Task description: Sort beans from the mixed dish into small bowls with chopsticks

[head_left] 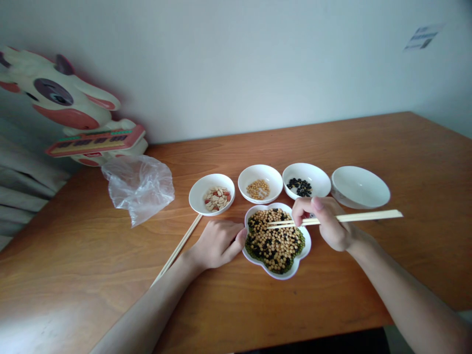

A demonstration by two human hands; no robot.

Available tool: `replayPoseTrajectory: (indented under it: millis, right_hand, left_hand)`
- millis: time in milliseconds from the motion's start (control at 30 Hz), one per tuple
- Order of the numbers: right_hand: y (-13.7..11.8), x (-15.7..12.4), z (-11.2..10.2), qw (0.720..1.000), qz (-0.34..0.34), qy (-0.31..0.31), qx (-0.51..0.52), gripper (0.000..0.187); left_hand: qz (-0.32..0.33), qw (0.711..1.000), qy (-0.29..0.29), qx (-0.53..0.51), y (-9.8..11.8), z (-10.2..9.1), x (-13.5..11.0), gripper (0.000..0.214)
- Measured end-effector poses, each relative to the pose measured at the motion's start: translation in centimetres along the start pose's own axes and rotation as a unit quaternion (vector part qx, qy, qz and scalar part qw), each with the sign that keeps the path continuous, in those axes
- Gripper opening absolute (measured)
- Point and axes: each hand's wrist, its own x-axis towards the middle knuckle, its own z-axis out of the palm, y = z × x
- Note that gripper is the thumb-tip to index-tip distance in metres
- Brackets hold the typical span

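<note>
Right hand (324, 221) pinching chopsticks (354, 218), fingers clamped, tips over beans (275, 241) in flower dish (277, 275). Left hand (216, 244) curled, fingers together, touching dish rim. Wooden table (332, 295): small bowls (260, 169), spare chopsticks (177, 248), plastic bag (138, 189), cow toy (62, 98) behind.

There goes the right hand (324, 221), covering the middle of the chopsticks (354, 217) and the far rim of the dish (280, 276); the right forearm (405, 290) runs off the edge, and that wall note (423, 37) is too blurred to read!
</note>
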Motion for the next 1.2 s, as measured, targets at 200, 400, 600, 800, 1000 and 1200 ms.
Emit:
replayPoseTrajectory:
  millis: [200, 400, 600, 800, 1000, 1200]
  right_hand:
    - [-0.18, -0.09, -0.32, 1.0, 0.005, 0.022, 0.012, 0.072]
    - [0.01, -0.01, -0.47, 0.999, 0.018, 0.021, 0.018, 0.074]
    - [-0.34, 0.2, -0.07, 0.999, 0.007, 0.03, -0.009, 0.074]
    - [-0.09, 0.25, 0.18, 0.999, -0.003, 0.029, -0.021, 0.072]
    - [-0.07, 0.36, 0.25, 0.999, -0.012, 0.027, -0.019, 0.066]
    - [0.08, 0.22, 0.37, 0.999, -0.014, 0.042, -0.018, 0.064]
  left_hand:
    - [-0.006, 1.0, -0.005, -0.003, 0.01, -0.08, 0.03, 0.041]
    - [-0.007, 1.0, -0.004, -0.003, 0.07, -0.14, 0.03, 0.042]
    - [-0.004, 1.0, -0.003, -0.002, 0.05, -0.11, 0.04, 0.042]
    - [-0.003, 1.0, -0.003, -0.005, -0.03, -0.06, 0.03, 0.043]
    - [-0.005, 1.0, -0.006, -0.007, 0.01, -0.08, -0.01, 0.042]
    - [-0.004, 1.0, -0.005, -0.007, -0.02, -0.09, 0.05, 0.042]
